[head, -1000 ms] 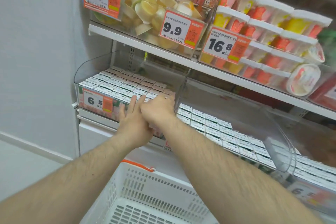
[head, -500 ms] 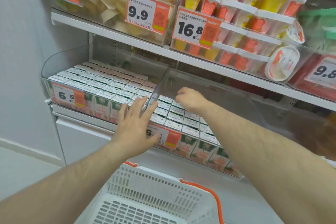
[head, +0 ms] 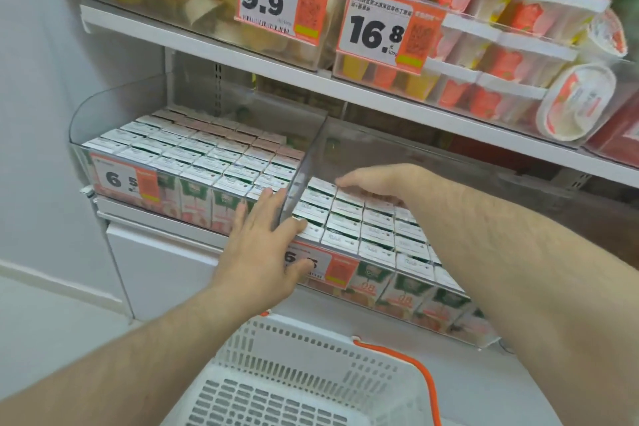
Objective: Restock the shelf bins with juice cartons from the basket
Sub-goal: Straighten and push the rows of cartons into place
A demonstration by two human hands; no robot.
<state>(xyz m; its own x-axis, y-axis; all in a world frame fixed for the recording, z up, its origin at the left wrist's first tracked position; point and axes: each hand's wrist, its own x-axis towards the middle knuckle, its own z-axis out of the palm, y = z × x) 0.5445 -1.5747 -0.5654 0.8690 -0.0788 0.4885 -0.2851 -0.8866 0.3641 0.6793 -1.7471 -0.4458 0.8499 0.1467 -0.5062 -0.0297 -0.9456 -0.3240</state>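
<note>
1. We read the step in hand as levelling and squaring the juice cartons already standing in the right bin, not fetching more: the part of the basket in view shows only bare white mesh.
2. Our left hand lies flat with fingers straight, released and grasping nothing, over the front corner where the clear divider meets the bin's price tag. We use it to steady the bin front.
3. Our right hand rests palm-down on the back rows of cartons. Its fingertips are partly hidden, so we judge it relaxed and holding nothing, but cannot tell for certain.
4. We press down and back with the flat palm, not the fingertips, so thin carton tops do not dent.
5. We push row by row toward the rear wall, keeping the tops flush with their neighbours.
6. We keep our forearm clear of the front rows, since a drag could tip cartons forward.
7. The left bin appears full and even; we leave it alone.
8. We check that no carton leans on the divider.
</note>
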